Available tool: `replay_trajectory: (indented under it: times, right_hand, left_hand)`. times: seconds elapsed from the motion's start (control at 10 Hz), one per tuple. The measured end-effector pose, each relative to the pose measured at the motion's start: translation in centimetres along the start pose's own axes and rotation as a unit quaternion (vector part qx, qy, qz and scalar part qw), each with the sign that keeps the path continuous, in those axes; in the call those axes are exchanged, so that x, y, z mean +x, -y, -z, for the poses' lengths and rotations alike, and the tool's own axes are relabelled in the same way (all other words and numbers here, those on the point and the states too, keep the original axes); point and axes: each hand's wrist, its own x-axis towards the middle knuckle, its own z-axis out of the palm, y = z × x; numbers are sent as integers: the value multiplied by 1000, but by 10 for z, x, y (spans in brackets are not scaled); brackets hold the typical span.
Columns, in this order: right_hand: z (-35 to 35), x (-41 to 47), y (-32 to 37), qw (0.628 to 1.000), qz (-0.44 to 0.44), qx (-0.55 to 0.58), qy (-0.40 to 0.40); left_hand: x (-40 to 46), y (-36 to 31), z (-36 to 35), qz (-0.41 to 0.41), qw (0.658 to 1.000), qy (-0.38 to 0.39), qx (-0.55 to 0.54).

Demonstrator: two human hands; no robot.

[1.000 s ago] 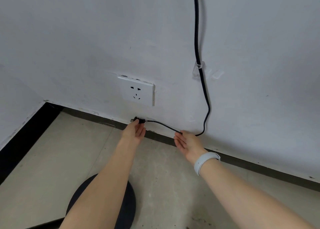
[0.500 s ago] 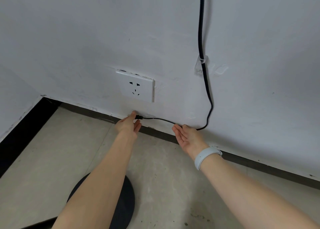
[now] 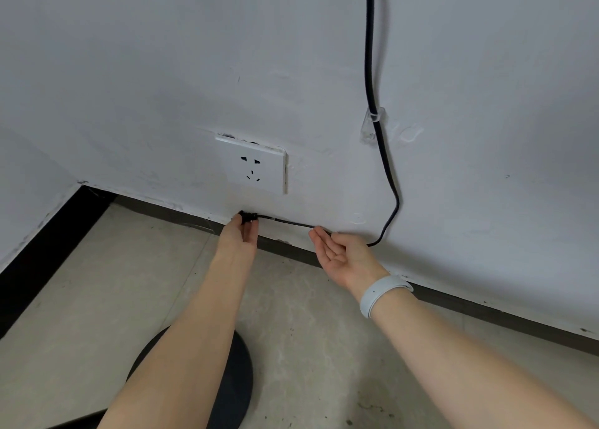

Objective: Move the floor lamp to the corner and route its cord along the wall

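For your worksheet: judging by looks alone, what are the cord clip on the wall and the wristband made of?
Cord clip: probably clear glossy plastic, since the white wall shows through it.
Wristband: likely matte pale grey silicone or rubber, a smooth seamless strap curving snugly around the wrist; the look cannot settle which.

Count: two hands, left hand (image 3: 239, 235) and right hand (image 3: 340, 256); one wristband (image 3: 382, 294). One black cord (image 3: 372, 81), one plug (image 3: 248, 216). One wall socket (image 3: 251, 166), one clear cord clip (image 3: 372, 124), one round lamp base (image 3: 233, 386).
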Motion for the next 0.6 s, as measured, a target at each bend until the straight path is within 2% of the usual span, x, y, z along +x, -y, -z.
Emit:
replay_trajectory:
  times: [0.3,0.4,0.5,0.6]
  right_hand:
    - [7,1,4,983,-15,-174,-52]
    - [2,-9,5,927,-15,-371,-54]
    - [-1,-19,5,816,96,-566,-70]
    - [0,-30,10,661,185,-727,-22]
  left_hand:
    - [0,-6,19,-62,990,20,128]
    - [-13,-8,25,-93,967,51,233]
    - [-22,-10,26,-120,933,46,337]
    - [-39,-6,23,-200,848,45,489]
